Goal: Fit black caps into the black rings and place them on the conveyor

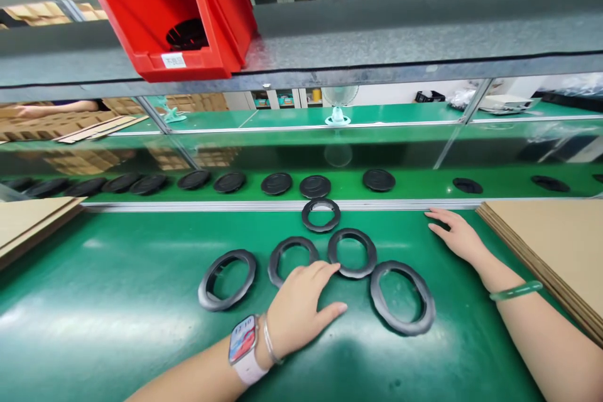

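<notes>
Loosely open, the left hand (301, 311) grasps nothing, its fingertips (330, 269) touching a black rubber ring (352, 232) on the green mat (94, 320). The right hand (459, 239) lies open and empty, right of the ring. Risk: a dragged finger could shove the ring into its neighbours.

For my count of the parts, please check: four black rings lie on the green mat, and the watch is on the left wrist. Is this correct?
Not quite: the head view shows five black rings on the green mat, not four. The rest is right: the watch is on the left wrist.
</notes>
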